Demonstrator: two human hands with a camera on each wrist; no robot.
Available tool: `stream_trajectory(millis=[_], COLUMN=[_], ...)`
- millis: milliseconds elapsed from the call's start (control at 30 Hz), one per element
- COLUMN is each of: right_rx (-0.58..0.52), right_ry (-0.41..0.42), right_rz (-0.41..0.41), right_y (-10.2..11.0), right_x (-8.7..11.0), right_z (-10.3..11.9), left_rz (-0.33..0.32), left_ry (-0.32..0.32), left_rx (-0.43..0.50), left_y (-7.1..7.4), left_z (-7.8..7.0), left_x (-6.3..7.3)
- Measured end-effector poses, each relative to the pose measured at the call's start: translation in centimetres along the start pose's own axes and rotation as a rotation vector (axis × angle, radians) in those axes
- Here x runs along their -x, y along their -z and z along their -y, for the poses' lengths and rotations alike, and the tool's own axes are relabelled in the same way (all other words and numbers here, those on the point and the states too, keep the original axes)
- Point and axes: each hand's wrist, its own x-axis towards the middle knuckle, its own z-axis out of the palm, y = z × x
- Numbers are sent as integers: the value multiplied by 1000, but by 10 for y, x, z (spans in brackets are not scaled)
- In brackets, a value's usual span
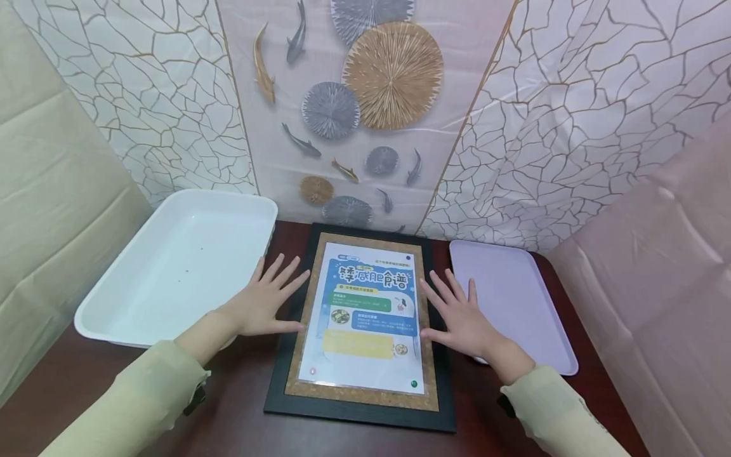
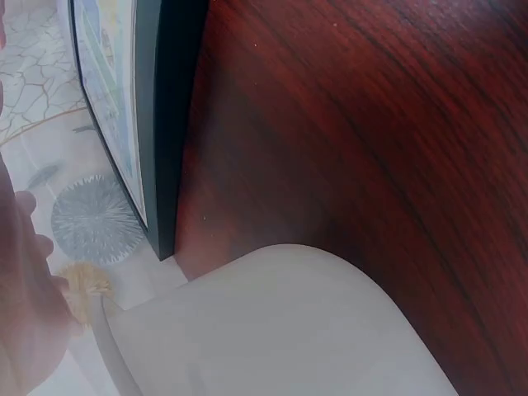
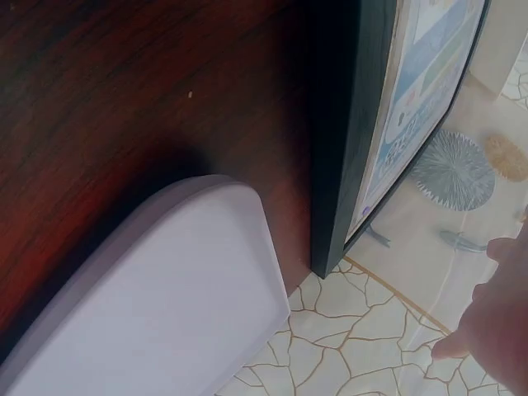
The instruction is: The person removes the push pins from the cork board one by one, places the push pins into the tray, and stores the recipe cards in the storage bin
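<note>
A cork board in a black frame lies on the table. On it is a printed sheet with Chinese lettering and coloured boxes; small coloured dots, perhaps pins, show at some corners. My left hand is spread at the board's left side, fingers fanned, holding nothing. Mirroring it at the right side, my right hand is spread too, also without anything in its grasp. In the wrist views, parts of the left hand and right hand appear apart from the frame. Whether any fingertip touches the sheet, I cannot tell.
To the left stands a white basin with raised walls, partly behind my left forearm. A flat lilac tray lies on the right. Dark reddish wood forms the tabletop. A patterned cloth hangs behind.
</note>
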Motion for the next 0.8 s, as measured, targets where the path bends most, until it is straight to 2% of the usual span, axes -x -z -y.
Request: stream_trajectory(millis=[133, 233, 367, 533, 667, 800], right_rx=[0, 4, 18, 12, -5, -10], right_ry=[1, 2, -2, 3, 5, -2], right_rz=[-3, -11, -8, -7, -9, -1], right_y=[0, 0, 1, 0, -1, -1], right_x=[1, 1, 2, 2, 2, 2], right_z=[0, 0, 0, 1, 2, 2], left_rz=[1, -10, -9, 35, 53, 54], left_ry=[8, 33, 102, 207, 211, 162], left_rx=[31, 112, 303, 589, 717, 786], left_y=[0, -1, -6, -14, -24, -34], left_z=[0, 0, -4, -9, -9, -10], left_x=[-2, -6, -16, -28, -35, -41])
